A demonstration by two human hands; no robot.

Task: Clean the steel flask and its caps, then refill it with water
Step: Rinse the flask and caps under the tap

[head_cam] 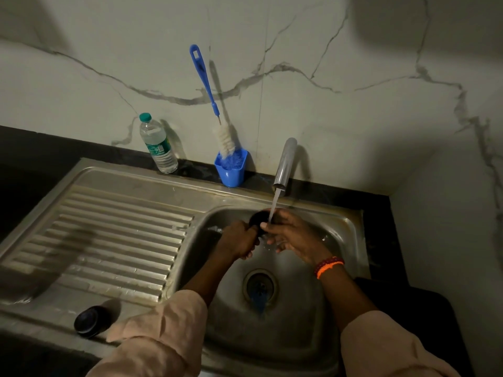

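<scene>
At the far left, on the front lip of the steel drainboard point(117, 227), a dark round cap point(92, 321) lies flat, well apart from both hands and nearer the left arm. Further right, over the sink point(345, 229) basin, the left hand point(239, 240) has its fingers curled round the lower edge of a second dark cap point(257, 217) — a closed grip, holding the piece tilted up toward the tap point(284, 164). The cap sits just above and between the two hands, its round face turned toward the stream, which falls right at its right edge. The right hand point(291, 235) cups the cap's other side, with fingertips touching it; whether those fingers pinch or only rub I cannot tell. The flask itself is not clearly in view — a glint in the shadow left of the left hand may be it. The next rinse likely turns on keeping the cap under the water, so either hand serves equally.
</scene>
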